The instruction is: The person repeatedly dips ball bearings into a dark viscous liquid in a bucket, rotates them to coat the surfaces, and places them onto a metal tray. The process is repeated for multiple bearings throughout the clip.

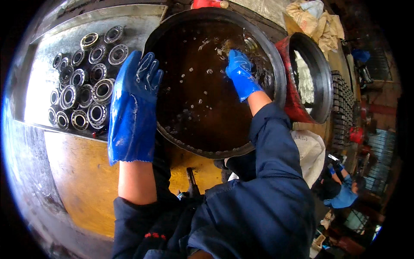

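My left hand, in a wet blue rubber glove, is held with its fingers stretched out between the metal tray and the round tub; it holds nothing. Several steel roller bearings lie close together on the tray to its left. Over at the tub's right side, my right hand, gloved the same way, reaches into dark brown liquid with its fingers curled. Ripples and bubbles surround it. Whatever its fingers close on is hidden by the glove and the splashing.
A red drum-like ring with a dark rim stands against the tub's right. Crumpled sacks lie beyond it, and stacked dark metal parts line the right. A white sack sits nearer. Another person in blue works at the far right.
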The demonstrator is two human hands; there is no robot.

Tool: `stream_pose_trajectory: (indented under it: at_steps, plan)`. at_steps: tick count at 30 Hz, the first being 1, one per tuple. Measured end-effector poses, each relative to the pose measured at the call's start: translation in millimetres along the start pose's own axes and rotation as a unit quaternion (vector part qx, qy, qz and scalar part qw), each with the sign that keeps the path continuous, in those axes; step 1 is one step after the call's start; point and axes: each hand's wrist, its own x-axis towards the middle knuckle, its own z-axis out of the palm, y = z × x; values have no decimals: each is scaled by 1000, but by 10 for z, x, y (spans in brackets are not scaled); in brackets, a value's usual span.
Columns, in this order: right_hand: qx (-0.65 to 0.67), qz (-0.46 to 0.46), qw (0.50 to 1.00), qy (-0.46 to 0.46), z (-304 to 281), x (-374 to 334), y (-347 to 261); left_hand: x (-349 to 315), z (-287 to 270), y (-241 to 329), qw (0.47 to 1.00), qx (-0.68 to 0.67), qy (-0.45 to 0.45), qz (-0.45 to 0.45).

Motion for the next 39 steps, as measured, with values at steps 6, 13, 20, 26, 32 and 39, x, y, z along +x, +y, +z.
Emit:
stream_pose_trajectory:
  at_steps: [6,13,20,26,32,39]
  plan:
    - [-32,-87,994,-56,-171,98,14,-49,-40,-59,999,-16,-4,-30]
    - [-75,-28,984,-161,84,651,93,18,-12,-171,996,-51,-10,-68]
    - [53,-60,995,-61,91,173,168,73,-35,-182,992,-89,-10,-94]
    - [368,51,908,-194,-244,-524,302,271,-99,-297,975,-171,-25,-141]
    - [423,23,878,-222,-223,-1583,310,370,156,-186,956,-204,55,-204]
    - [381,-12,895,-230,152,-2051,-61,158,-16,-152,977,-153,-151,-7]
